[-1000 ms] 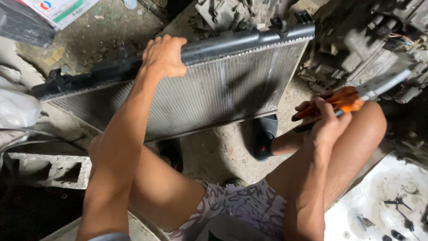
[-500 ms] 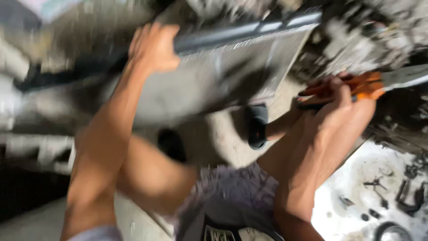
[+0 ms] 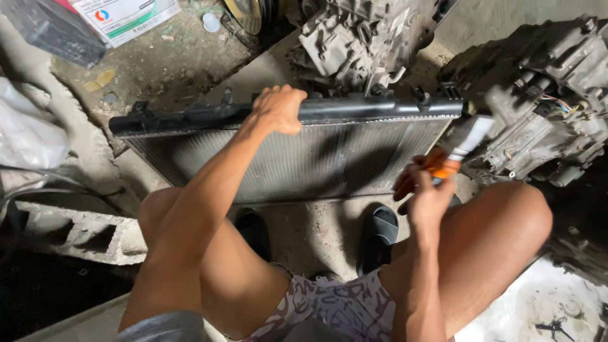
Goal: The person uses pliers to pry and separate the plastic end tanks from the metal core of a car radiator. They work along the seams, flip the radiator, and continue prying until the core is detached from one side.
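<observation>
A car radiator [image 3: 316,158] with a black plastic top tank stands on edge on the dirty floor in front of my knees. My left hand [image 3: 278,109] grips the top tank near its middle and holds the radiator upright. My right hand [image 3: 425,185] is closed on the orange handle of a knife-like tool [image 3: 457,151]. Its pale flat blade points up and right toward the radiator's right end. The blade is blurred.
Grey engine or gearbox parts lie behind the radiator [image 3: 354,41] and at the right [image 3: 544,101]. A concrete block [image 3: 76,231] sits at the left, with a white bag [image 3: 28,136] above it. Black sandals [image 3: 378,233] are on my feet.
The view swung and settled. My right hand with the tool has moved left and up, closer to the radiator's right end. My left hand stays on the top tank.
</observation>
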Demonstrator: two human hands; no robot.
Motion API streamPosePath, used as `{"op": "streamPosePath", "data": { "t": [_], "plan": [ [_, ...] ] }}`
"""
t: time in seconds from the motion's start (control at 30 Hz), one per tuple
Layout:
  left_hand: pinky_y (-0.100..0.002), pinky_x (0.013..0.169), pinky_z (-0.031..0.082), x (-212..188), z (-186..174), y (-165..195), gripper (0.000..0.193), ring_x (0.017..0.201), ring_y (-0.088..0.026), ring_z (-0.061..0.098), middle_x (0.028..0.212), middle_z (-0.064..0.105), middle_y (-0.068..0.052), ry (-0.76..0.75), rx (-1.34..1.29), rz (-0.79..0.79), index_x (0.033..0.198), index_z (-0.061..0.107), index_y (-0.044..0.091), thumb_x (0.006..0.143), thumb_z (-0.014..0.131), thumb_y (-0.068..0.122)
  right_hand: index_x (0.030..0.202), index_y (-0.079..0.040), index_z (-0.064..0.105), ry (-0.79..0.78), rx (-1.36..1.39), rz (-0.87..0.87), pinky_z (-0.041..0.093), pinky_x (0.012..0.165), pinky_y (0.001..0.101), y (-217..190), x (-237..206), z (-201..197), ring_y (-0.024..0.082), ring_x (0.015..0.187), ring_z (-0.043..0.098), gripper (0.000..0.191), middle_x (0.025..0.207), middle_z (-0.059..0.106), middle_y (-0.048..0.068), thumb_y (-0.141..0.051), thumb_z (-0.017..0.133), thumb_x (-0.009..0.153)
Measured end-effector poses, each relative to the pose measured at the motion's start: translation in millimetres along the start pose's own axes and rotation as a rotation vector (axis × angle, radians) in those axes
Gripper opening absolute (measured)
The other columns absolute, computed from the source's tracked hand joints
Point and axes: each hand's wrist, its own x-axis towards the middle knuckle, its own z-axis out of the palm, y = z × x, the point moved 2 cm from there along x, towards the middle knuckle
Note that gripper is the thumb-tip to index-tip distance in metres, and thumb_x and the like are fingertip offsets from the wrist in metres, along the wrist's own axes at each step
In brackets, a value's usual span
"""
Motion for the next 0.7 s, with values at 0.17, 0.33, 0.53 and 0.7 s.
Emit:
{"op": "streamPosePath", "data": {
  "t": [0.17,0.33,0.53,0.7],
  "plan": [
    [-0.047,0.110,0.046,26.3,9.5,-7.6,0.075,0.125,-0.038,0.062,0.129,0.068,-0.020,-0.028,-0.040,-0.024,0.137,0.066,0.018,0.063,0.076,0.012,0.117,-0.001,0.060,-0.057,-0.032,0.115,0.046,0.049,0.0290,41.8,1.5,21.8,0.015,0.059,0.059,0.031,0.083,0.064,0.008,0.005,0.059,0.087],
    [-0.053,0.105,0.044,49.5,17.2,-15.6,0.083,0.119,-0.042,0.061,0.123,0.068,-0.020,0.007,-0.023,0.026,0.138,0.062,0.018,0.062,0.089,0.037,0.124,0.002,0.054,-0.173,0.025,-0.360,0.053,0.087,0.0298,98.7,12.8,62.3,0.017,0.094,0.064,0.022,0.105,0.065,0.009,0.004,0.058,0.103],
    [-0.054,0.104,0.044,69.0,23.5,-26.6,0.096,0.114,-0.043,0.062,0.118,0.067,-0.024,0.062,-0.001,0.007,0.134,0.064,0.017,0.064,0.075,0.082,0.097,-0.002,0.060,-0.089,0.108,0.094,0.045,0.056,0.0277,169.3,45.5,94.7,0.012,0.061,0.056,0.004,0.073,0.059,0.001,0.000,0.056,0.095],
    [-0.055,0.100,0.046,78.5,23.9,-32.7,0.099,0.111,-0.047,0.062,0.117,0.067,-0.027,0.175,0.026,0.059,0.130,0.067,0.013,0.065,0.070,0.087,0.091,0.000,0.061,-0.047,-0.066,-0.139,0.049,0.061,0.0267,174.4,62.2,103.8,0.010,0.067,0.057,0.003,0.076,0.061,0.002,-0.001,0.059,0.094]
  ]
}}
